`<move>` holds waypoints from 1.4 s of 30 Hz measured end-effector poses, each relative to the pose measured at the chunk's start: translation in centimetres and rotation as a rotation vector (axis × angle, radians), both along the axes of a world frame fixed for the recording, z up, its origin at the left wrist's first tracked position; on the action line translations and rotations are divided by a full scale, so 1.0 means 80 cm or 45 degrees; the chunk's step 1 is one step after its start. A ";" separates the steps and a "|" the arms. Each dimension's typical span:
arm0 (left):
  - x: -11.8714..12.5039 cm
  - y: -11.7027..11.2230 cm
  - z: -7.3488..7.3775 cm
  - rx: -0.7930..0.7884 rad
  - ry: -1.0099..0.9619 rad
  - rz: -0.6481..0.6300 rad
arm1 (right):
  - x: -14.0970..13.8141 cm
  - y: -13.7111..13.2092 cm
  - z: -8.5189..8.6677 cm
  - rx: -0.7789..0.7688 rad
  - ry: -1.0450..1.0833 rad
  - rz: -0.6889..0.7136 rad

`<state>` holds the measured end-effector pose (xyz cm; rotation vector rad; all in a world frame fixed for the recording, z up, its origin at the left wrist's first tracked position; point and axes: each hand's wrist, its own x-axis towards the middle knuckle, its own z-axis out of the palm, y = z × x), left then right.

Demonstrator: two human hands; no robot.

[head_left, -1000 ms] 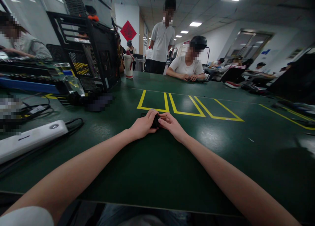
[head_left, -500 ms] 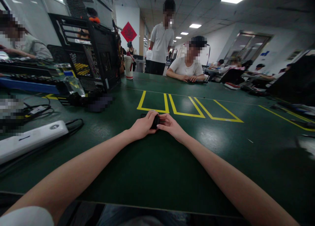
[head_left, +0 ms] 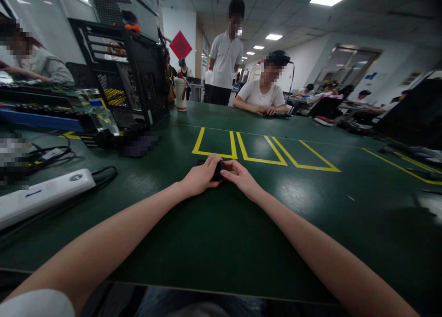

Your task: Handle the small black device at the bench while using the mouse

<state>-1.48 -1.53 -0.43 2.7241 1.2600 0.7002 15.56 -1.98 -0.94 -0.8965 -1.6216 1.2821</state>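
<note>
A small black object point(head_left: 218, 170) sits between my hands, low over the green table point(head_left: 207, 243), in the middle of the head view. Its kind does not show, as fingers cover most of it. My left hand point(head_left: 204, 174) wraps round it from the left, thumb on the near side. At its right end the fingertips and thumb of my right hand point(head_left: 239, 176) are closed on it. Just beyond the hands, yellow tape outlines point(head_left: 262, 160) mark the tabletop.
On the left lie a white power strip point(head_left: 48, 195) and black cables. Behind them stand a clear bottle point(head_left: 103, 117) and an open black computer case point(head_left: 148, 77). A paper cup point(head_left: 180, 95) is farther back. Across the table a person point(head_left: 264, 96) sits; another person point(head_left: 226, 54) stands.
My hands and the black object stay in nearly the same place; the right fingers shift only very slightly. The standing person leans a little to the left.
</note>
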 end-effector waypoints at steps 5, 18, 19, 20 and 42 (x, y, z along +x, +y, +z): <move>0.000 0.000 0.001 -0.004 0.013 -0.004 | 0.000 0.000 -0.001 0.047 0.035 0.021; 0.000 0.000 0.000 -0.002 0.038 0.014 | 0.001 0.002 -0.004 0.038 0.024 0.018; 0.000 0.000 0.000 0.002 0.037 0.012 | 0.001 0.002 -0.004 0.044 0.035 0.037; 0.000 0.000 0.000 0.005 0.036 0.010 | 0.001 0.001 -0.004 0.044 0.043 0.050; -0.001 0.000 0.001 0.000 0.020 -0.003 | -0.001 0.001 -0.004 0.067 0.049 0.014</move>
